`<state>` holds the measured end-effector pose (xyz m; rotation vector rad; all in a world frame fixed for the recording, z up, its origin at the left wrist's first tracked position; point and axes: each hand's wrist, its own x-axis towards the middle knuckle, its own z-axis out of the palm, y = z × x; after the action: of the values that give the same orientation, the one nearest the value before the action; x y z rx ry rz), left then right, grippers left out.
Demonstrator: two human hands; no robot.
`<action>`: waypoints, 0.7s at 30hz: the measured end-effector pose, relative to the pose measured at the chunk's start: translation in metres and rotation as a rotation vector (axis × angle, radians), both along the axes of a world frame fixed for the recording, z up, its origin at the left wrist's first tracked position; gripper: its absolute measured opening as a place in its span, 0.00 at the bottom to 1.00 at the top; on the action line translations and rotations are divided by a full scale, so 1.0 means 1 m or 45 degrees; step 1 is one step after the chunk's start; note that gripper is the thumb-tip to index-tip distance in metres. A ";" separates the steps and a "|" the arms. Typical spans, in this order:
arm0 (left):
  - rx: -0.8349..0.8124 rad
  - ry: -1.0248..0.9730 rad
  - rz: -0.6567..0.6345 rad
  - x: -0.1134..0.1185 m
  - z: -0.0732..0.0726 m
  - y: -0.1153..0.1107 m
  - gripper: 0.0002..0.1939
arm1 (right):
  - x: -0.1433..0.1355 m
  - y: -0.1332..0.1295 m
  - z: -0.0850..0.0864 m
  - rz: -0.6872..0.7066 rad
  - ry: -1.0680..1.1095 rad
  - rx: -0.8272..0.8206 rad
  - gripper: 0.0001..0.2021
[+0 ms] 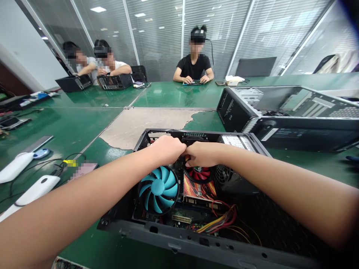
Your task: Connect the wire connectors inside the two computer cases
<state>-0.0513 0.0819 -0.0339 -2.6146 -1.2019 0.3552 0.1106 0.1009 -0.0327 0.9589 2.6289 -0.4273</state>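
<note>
Meeting beside the red-fanned graphics card (199, 188), left hand (169, 150) and right hand (199, 154) are hiding any grip; it's looking stiff but fragile, inviting edge holds.

- Four computer cases (168, 241)
- One teal fan (157, 186)
- One red fan (199, 175)
- Possibly one more behind the round grille (223, 173), too dim to be sure
- Three co-workers (194, 66)
- Two long white devices (36, 189)
- One bundle of coloured wires (220, 222)

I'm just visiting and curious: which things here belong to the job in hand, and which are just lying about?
Apparently in the job:
- open case beneath left hand and right hand
- blue fan
- red fan
- coloured wires

Seemingly lying about:
- second case, right
- nearer white object, left
</note>
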 end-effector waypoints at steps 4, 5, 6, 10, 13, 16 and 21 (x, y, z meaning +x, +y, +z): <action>0.010 0.016 -0.042 0.000 0.000 0.000 0.10 | 0.000 0.001 0.000 -0.002 -0.005 -0.016 0.21; 0.013 0.019 -0.038 0.000 0.001 -0.001 0.10 | 0.000 0.001 0.000 -0.010 -0.007 -0.016 0.21; 0.015 0.021 -0.027 0.000 0.001 -0.001 0.10 | 0.000 0.001 -0.001 -0.014 -0.006 -0.016 0.21; 0.011 0.008 -0.002 0.002 0.003 -0.003 0.11 | -0.001 0.002 -0.001 -0.007 0.004 -0.019 0.21; 0.011 -0.002 -0.003 0.003 0.002 -0.003 0.10 | -0.001 0.002 0.000 -0.003 -0.008 -0.021 0.21; 0.009 -0.006 -0.006 0.002 0.000 -0.002 0.10 | 0.000 0.002 0.000 0.001 -0.011 -0.021 0.21; 0.006 0.006 -0.012 0.001 0.000 -0.001 0.10 | 0.001 0.003 0.000 0.023 -0.015 -0.034 0.22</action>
<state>-0.0501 0.0811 -0.0344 -2.6134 -1.1868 0.3563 0.1121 0.1035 -0.0327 0.9255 2.6124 -0.4495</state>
